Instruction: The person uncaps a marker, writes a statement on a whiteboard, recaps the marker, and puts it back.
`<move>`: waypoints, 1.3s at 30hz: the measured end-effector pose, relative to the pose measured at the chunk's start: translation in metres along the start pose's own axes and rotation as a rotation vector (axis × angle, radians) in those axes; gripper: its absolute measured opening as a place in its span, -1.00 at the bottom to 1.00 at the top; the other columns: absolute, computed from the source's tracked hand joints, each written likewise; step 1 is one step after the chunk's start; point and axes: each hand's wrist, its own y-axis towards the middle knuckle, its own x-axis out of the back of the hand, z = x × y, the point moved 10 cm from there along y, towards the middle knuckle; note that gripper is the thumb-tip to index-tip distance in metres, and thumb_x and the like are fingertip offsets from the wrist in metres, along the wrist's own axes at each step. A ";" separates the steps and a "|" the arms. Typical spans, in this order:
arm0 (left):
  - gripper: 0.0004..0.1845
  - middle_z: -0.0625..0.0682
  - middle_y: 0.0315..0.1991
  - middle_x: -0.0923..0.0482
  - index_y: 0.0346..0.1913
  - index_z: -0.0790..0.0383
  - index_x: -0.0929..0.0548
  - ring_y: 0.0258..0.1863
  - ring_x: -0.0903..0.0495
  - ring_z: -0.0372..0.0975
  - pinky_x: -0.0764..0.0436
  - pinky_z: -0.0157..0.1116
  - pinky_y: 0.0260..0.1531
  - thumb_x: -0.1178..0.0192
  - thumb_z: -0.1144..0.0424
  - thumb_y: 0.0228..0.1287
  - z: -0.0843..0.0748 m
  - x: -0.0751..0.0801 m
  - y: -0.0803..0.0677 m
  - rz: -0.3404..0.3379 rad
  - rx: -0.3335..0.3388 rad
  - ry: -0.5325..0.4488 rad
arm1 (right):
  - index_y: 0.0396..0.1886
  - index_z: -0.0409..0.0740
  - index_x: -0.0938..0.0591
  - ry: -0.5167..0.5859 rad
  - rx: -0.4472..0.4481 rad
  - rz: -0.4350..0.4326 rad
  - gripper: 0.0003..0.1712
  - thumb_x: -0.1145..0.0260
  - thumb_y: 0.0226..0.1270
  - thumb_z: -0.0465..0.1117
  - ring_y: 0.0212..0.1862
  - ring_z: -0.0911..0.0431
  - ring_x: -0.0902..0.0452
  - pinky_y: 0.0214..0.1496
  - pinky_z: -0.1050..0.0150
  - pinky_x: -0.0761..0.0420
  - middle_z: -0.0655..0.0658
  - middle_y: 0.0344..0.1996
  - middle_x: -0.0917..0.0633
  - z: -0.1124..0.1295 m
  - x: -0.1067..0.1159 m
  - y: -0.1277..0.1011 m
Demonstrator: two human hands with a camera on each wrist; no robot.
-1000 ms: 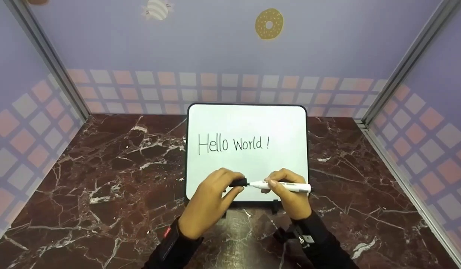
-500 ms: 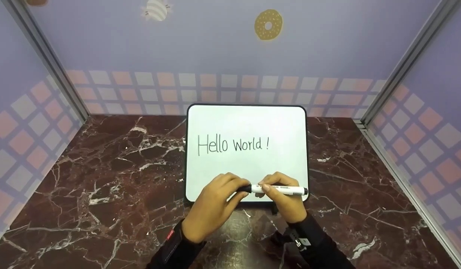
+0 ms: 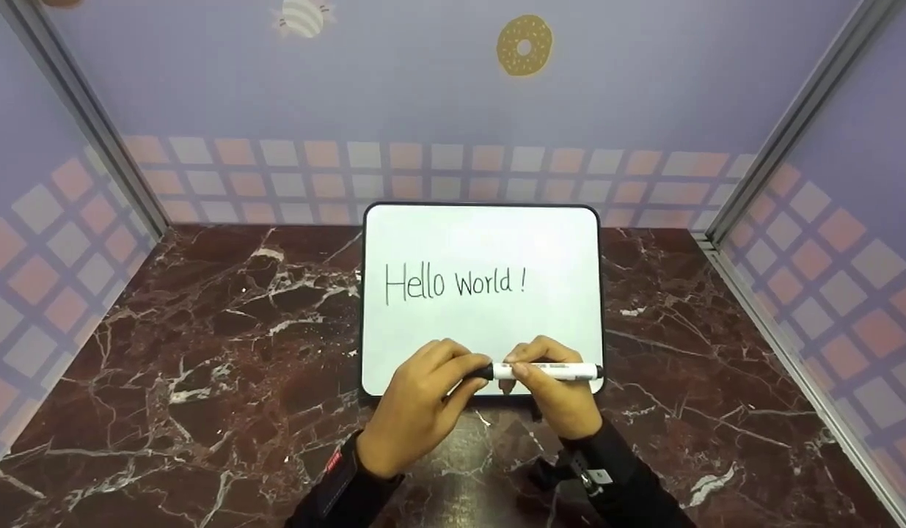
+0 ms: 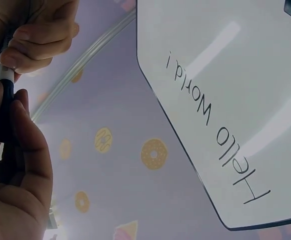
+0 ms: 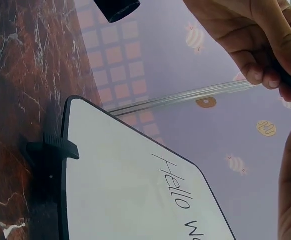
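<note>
Hands [image 3: 416, 411] [image 3: 559, 400] clamp marker [image 3: 548, 372] and cap [image 3: 479, 372] before whiteboard [image 3: 482, 242]; a misaligned push could smear ink on fingers.

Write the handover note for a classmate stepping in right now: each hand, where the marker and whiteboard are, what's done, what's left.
Left hand: fingers grip the black cap end of the marker.
Right hand: fingers hold the marker's white barrel.
The marker lies level in front of the lower edge of the whiteboard, cap seated on it.
The whiteboard stands propped on the marble table.
Done: "Hello World!" is written on the board.
Left: probably only putting the marker down.
</note>
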 end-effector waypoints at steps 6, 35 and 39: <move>-0.81 -0.02 -0.32 -0.60 -0.13 0.29 -0.72 -0.37 -0.50 -0.31 -0.52 -0.50 -0.35 -0.33 0.34 0.19 -0.003 0.001 0.001 -0.011 -0.036 -0.012 | -0.21 -0.16 -0.65 0.067 0.006 0.003 -0.79 -0.14 0.38 -0.47 -0.27 0.18 -0.63 -0.23 0.37 -0.66 -0.04 -0.25 -0.75 -0.001 -0.002 0.001; -0.79 -0.05 -0.24 -0.64 -0.07 0.24 -0.71 -0.26 -0.58 -0.30 -0.63 -0.40 -0.23 -0.32 0.34 0.22 0.014 0.005 -0.001 0.044 0.061 -0.085 | -0.03 -0.20 -0.63 -0.102 -0.158 -0.009 -0.72 -0.30 0.38 -0.13 -0.34 0.20 -0.68 -0.29 0.36 -0.68 -0.02 -0.33 -0.76 0.002 0.014 -0.003; -0.78 -0.05 -0.25 -0.64 -0.08 0.24 -0.71 -0.26 -0.58 -0.30 -0.64 -0.39 -0.22 -0.34 0.34 0.19 0.017 0.012 -0.002 0.032 0.078 -0.070 | -0.08 -0.17 -0.66 -0.131 -0.178 -0.045 -0.79 -0.29 0.38 -0.17 -0.34 0.19 -0.68 -0.28 0.32 -0.69 -0.03 -0.30 -0.76 0.011 0.026 -0.005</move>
